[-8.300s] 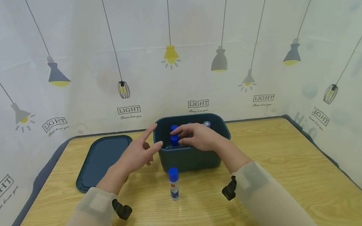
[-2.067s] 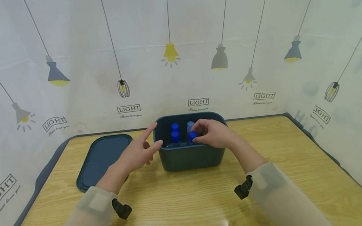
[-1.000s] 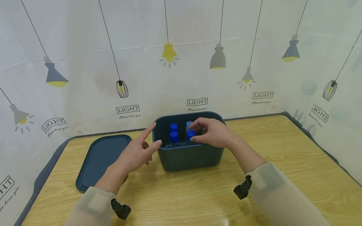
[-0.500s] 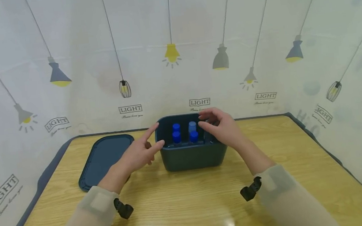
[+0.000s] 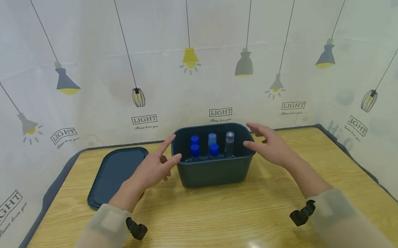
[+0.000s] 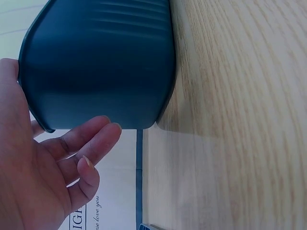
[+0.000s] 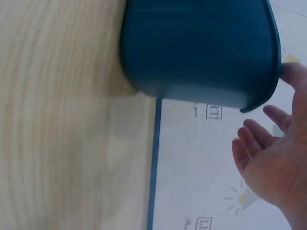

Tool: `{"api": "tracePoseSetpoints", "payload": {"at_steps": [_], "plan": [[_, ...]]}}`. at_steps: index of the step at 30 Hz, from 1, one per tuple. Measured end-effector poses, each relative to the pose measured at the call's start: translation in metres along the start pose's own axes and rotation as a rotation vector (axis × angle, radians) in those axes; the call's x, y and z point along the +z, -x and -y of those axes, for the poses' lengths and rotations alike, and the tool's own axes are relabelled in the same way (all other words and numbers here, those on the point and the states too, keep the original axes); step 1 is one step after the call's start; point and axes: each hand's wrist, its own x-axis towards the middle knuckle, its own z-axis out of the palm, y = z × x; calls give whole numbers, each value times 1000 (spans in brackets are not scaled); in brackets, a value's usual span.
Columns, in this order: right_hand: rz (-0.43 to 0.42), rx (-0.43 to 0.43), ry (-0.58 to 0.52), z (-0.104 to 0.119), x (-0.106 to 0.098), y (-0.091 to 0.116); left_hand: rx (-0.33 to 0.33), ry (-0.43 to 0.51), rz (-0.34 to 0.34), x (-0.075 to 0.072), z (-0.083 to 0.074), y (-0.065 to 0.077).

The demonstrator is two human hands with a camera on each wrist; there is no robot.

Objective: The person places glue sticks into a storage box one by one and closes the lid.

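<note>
A dark teal bin (image 5: 213, 173) stands near the back of the table. Inside it, several upright tubes show: glue sticks with blue caps, among them one at front left (image 5: 195, 151) and one at front middle (image 5: 214, 150), a lighter-capped tube (image 5: 212, 139) behind, and a clear-topped tube (image 5: 229, 143) at right. My left hand (image 5: 152, 169) touches the bin's left rim with thumb and index finger, the other fingers loose beneath. My right hand (image 5: 276, 148) is at the right rim, its thumb on or close to the edge; both hold nothing. The tubes' lower parts are hidden.
A dark blue lid (image 5: 118, 175) lies flat on the table, left of the bin and partly behind my left forearm. The wooden table (image 5: 209, 224) ends at a pale curtain (image 5: 164, 75) printed with lamps.
The glue stick that stood in front of the bin is off the table; a matching blue cap shows inside. My right hand left the tubes for the right rim. The left stayed put.
</note>
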Motion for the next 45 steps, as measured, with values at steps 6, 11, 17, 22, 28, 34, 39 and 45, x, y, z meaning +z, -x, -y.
{"api": "tracePoseSetpoints", "payload": {"at_steps": [6, 11, 17, 22, 28, 34, 39, 45], "plan": [[101, 55, -50, -12, -3, 12, 6, 2, -2, 0, 0, 1], [124, 68, -83, -17, -1, 18, 10, -4, 1, 0, -1, 1], [120, 45, -112, -22, 6, 20, 29, -6, 9, -1, -2, 2], [118, 25, -138, -25, 9, 20, 40, 22, 46, -2, 1, 1], [117, 11, -160, -27, 12, 21, 11, 32, 34, -8, 18, 7], [121, 11, -176, -28, 13, 22, 16, -31, -1, -31, 42, 30], [115, 13, -181, -27, 13, 22, 7, 16, -1, -59, 64, 55], [112, 14, -185, -27, 14, 22, -53, -29, -37, -88, 92, 87]]}}
